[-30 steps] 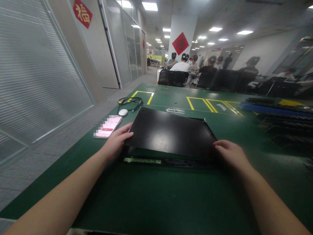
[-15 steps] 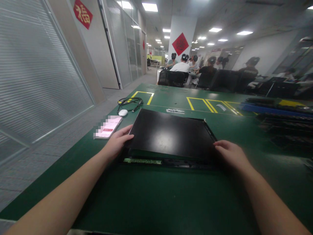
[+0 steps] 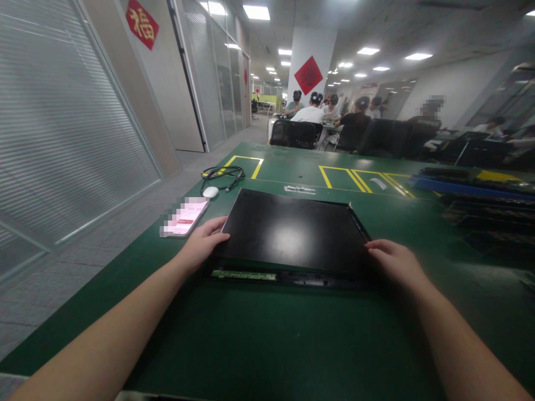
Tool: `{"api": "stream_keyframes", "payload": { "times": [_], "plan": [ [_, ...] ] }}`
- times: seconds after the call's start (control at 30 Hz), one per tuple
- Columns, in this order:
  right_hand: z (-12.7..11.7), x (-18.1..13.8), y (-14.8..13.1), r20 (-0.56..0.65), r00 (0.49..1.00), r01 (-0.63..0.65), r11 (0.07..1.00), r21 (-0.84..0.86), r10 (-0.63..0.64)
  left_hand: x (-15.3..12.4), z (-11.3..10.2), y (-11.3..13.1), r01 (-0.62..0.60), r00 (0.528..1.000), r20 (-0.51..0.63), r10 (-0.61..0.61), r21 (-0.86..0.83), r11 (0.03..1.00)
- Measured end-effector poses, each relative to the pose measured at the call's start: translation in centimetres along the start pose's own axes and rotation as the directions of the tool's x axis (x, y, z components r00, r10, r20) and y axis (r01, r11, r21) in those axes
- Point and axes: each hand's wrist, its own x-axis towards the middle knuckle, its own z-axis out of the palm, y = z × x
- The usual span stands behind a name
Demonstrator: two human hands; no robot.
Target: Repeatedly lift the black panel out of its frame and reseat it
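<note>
A flat black panel lies in a dark frame on the green table. A green circuit strip shows along the frame's near edge. My left hand grips the panel's left edge, thumb on top. At the near right corner my right hand holds the panel with fingers curled over its edge. The panel sits almost flat in the frame.
A phone with a lit screen lies left of the panel, with a white mouse and a black cable behind it. Dark trays are stacked at the right. Other people sit at far tables.
The panel's near edge has come down from a raised tilt and now lies nearly flat in the frame. Both hands stay on its edges.
</note>
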Motion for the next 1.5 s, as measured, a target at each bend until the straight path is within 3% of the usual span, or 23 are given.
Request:
{"api": "stream_keyframes", "payload": {
  "times": [0.1,0.3,0.97,1.23,1.5],
  "plan": [
    [0.0,-0.1,-0.1,0.007,1.0,-0.016,1.0,0.025,0.016,0.4,-0.3,-0.6,-0.079,0.994,-0.058,0.089,0.153,0.985],
    [-0.2,-0.5,-0.7,0.028,0.998,-0.058,0.997,0.048,0.056,1.0,-0.6,-1.9,-0.067,0.997,-0.009,0.074,0.333,0.94],
    [0.0,0.0,-0.2,0.027,0.996,-0.091,0.971,0.22,0.087,1.5,-1.2,-3.1,-0.116,0.993,0.043,0.109,0.498,0.86],
    [0.2,0.5,0.8,0.09,0.991,-0.126,0.94,0.318,0.103,1.9,-1.3,-3.3,-0.119,0.992,0.035,0.119,0.551,0.826],
    [0.1,0.6,0.7,0.077,0.991,-0.132,0.939,0.316,0.114,1.7,-1.1,-2.9,-0.136,0.99,0.056,0.13,0.619,0.774]
  ]
}}
